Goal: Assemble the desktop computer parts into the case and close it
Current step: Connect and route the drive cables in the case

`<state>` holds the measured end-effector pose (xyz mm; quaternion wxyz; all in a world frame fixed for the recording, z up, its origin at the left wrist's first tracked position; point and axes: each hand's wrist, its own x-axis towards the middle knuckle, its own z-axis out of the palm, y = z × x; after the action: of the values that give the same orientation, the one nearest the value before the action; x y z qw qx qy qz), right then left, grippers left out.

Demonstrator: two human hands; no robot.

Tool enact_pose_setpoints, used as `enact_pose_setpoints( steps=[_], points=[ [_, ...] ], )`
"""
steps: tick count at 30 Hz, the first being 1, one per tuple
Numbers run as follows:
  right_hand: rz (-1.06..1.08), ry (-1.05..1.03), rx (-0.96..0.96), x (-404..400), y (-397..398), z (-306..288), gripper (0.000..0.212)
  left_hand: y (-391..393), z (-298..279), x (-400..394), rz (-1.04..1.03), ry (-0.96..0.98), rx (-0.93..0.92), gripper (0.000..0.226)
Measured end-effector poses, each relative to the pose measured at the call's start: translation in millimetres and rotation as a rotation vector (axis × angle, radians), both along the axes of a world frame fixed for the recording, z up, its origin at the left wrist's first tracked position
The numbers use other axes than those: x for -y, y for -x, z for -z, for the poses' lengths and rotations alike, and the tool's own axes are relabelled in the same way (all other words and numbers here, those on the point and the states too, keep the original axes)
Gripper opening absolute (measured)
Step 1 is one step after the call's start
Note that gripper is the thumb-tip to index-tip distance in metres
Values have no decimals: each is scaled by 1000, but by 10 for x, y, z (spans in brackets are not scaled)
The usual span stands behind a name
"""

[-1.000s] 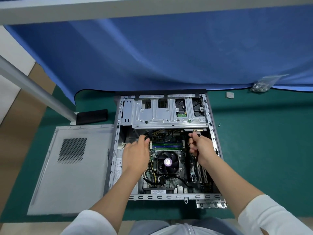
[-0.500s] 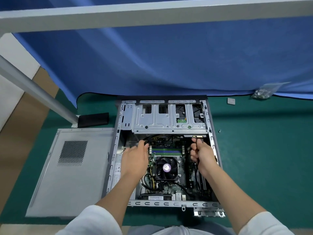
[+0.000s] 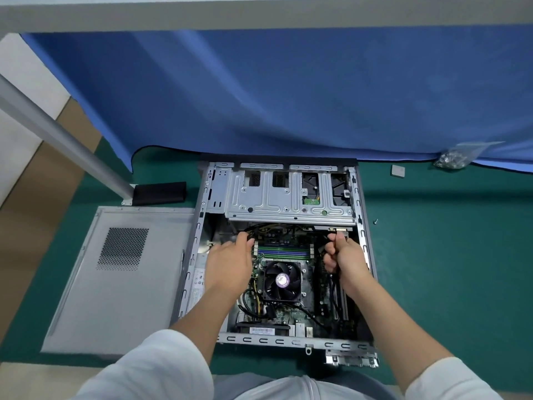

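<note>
Inside case: left hand grips black cable; right hand pinches connector; labels unreadable.

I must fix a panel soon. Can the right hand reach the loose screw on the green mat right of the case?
Probably not at once: the right hand grips a cable inside the case; the path to the screw looks free.

Head cam, single view, looking fwd + steeply down from above the person's lap.

Worn on head, so it sits close over the work: open case fills mid-frame, both forearms enter from bottom edge, left hand and right hand inside it. Wide-angle lens bends the edges; grey bar curves across top, blue cloth behind, green mat to sides. No 2nd view to overlap with.
</note>
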<state>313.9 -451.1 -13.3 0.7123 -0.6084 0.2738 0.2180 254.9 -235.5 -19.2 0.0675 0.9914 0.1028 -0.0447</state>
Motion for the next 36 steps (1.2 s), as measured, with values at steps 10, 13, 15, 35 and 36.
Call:
enact_pose_setpoints(
  steps=[10,13,15,35,36],
  points=[
    [4,83,32,-21,-6,60,28,-11,-25,-1,5,2,0,33],
    [5,88,35,-19,-3,80,30,-9,-25,1,6,5,-3,34],
    [12,86,37,-19,6,87,31,-1,-22,0,5,1,-2,35],
    [-682,1218,160,-222,319,-339,62,24,-71,-26,62,135,33,37],
    [-735,1329,257,-319,432,-348,71,26,-72,-30,76,152,35,37]
  ],
)
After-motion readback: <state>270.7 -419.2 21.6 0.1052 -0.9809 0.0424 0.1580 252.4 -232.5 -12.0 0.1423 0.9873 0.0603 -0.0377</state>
